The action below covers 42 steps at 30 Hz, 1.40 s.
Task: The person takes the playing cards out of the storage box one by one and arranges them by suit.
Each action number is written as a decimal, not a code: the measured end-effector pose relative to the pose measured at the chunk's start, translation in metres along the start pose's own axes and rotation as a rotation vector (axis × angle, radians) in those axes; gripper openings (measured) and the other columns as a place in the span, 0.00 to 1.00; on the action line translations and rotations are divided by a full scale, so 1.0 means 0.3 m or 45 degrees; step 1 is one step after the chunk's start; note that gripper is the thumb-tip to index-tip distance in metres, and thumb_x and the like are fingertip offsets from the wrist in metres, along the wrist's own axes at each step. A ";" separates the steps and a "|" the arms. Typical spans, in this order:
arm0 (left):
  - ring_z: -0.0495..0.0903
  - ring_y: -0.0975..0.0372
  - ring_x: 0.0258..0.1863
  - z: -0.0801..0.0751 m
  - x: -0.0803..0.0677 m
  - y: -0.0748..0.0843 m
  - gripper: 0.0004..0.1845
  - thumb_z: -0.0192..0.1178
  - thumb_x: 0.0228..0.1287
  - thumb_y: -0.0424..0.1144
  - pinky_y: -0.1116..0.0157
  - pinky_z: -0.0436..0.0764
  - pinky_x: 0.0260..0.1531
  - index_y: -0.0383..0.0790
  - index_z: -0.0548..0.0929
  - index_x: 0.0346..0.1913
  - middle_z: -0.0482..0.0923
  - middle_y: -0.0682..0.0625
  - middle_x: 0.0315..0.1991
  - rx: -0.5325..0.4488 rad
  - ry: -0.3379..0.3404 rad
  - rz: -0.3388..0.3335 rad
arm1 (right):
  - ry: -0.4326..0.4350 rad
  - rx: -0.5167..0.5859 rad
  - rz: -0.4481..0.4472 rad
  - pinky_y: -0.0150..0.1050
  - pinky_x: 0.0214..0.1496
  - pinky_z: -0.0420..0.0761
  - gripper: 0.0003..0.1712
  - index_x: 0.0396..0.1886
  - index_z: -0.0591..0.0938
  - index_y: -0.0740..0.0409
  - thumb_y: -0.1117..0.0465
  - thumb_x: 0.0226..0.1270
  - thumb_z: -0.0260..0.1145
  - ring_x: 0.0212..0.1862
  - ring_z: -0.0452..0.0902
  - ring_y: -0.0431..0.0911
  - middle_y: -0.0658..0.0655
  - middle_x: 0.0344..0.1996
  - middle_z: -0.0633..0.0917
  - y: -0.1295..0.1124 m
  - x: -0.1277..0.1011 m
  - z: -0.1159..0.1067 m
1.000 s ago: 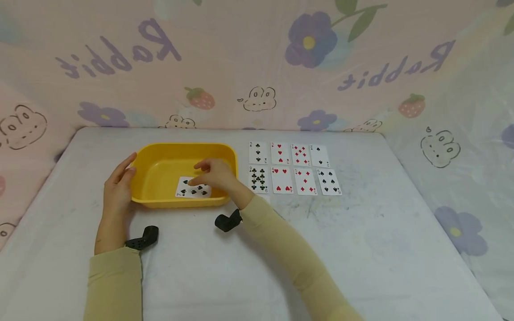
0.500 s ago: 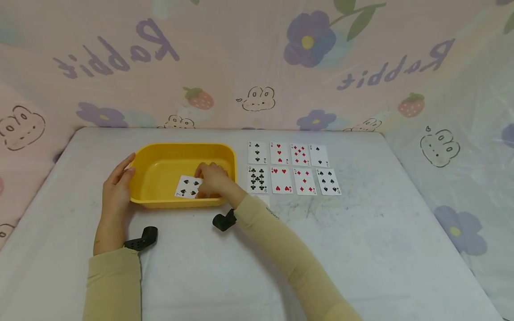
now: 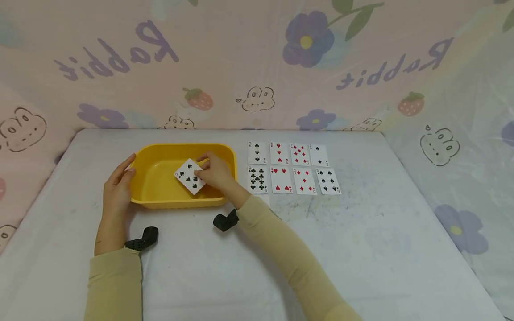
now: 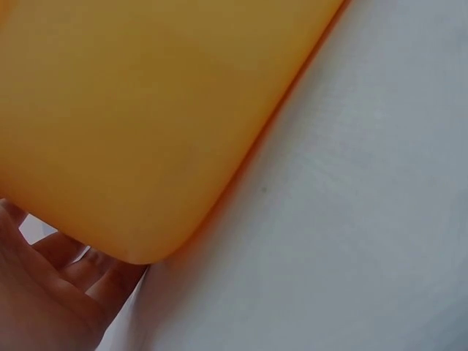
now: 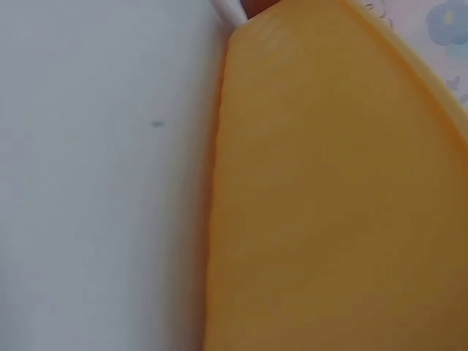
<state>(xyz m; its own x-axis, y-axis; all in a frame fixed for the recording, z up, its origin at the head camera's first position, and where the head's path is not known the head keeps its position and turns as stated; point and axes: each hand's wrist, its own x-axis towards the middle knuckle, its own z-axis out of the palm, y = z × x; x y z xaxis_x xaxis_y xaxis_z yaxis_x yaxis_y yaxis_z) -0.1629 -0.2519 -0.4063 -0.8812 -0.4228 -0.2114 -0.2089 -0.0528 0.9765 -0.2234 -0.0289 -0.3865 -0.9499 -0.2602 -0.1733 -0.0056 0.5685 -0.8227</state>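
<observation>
Nearest me are my two sleeves with the little black camera mounts (image 3: 226, 221) strapped at the wrists. My left hand (image 3: 116, 189) lies flat against the left wall of the yellow tub (image 3: 160, 201), fingers straight and together, I'd say just to keep it from sliding around on the table. My right hand (image 3: 214, 173) is inside the tub, pinching a spade card (image 3: 190, 176) by its right edge. The card is tilted and lifted off the tub floor, face up, so I can read it. The wrist views are mostly yellow plastic, so nothing extra there.

Just right of the tub are eight cards (image 3: 293, 168), face up in two neat rows of four, spaced apart so each one stays readable.

The table (image 3: 361, 249) has a white cover, a bit scuffed and smudged. Behind it hangs a pink cloth (image 3: 249, 62) with flowers, strawberries, bunnies and "Rabbit" printed backwards.
</observation>
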 end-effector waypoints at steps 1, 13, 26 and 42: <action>0.66 0.69 0.50 0.001 0.000 0.000 0.20 0.53 0.71 0.48 0.83 0.70 0.49 0.64 0.74 0.64 0.70 0.62 0.54 -0.007 0.002 -0.003 | 0.018 0.031 -0.010 0.28 0.34 0.71 0.23 0.57 0.75 0.53 0.62 0.62 0.68 0.37 0.76 0.44 0.56 0.40 0.85 -0.002 -0.002 -0.003; 0.66 0.70 0.51 0.000 -0.006 0.004 0.20 0.51 0.72 0.49 0.85 0.68 0.48 0.66 0.73 0.65 0.69 0.59 0.56 0.049 0.006 -0.008 | 0.124 0.433 -0.239 0.26 0.23 0.71 0.30 0.66 0.71 0.52 0.71 0.64 0.61 0.23 0.70 0.38 0.54 0.39 0.73 0.010 -0.024 -0.022; 0.66 0.72 0.48 0.001 -0.006 0.003 0.20 0.52 0.71 0.47 0.86 0.67 0.43 0.64 0.74 0.64 0.71 0.64 0.52 0.021 0.018 0.005 | 0.275 0.578 -0.454 0.33 0.37 0.83 0.31 0.65 0.71 0.56 0.74 0.62 0.63 0.36 0.83 0.50 0.64 0.44 0.79 0.055 -0.113 -0.140; 0.66 0.71 0.49 -0.002 -0.004 -0.002 0.20 0.51 0.72 0.47 0.86 0.68 0.45 0.65 0.73 0.65 0.70 0.61 0.56 0.020 -0.004 -0.018 | 0.401 0.380 -0.406 0.26 0.24 0.71 0.31 0.64 0.71 0.53 0.73 0.61 0.64 0.22 0.69 0.37 0.58 0.39 0.74 0.255 -0.250 -0.363</action>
<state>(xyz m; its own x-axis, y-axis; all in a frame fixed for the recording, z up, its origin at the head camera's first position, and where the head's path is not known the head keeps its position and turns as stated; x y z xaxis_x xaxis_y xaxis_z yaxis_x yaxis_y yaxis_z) -0.1614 -0.2520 -0.4066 -0.8794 -0.4193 -0.2253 -0.2279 -0.0445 0.9727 -0.1867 0.1191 -0.3773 -0.9637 -0.1106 0.2432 -0.2634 0.2411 -0.9341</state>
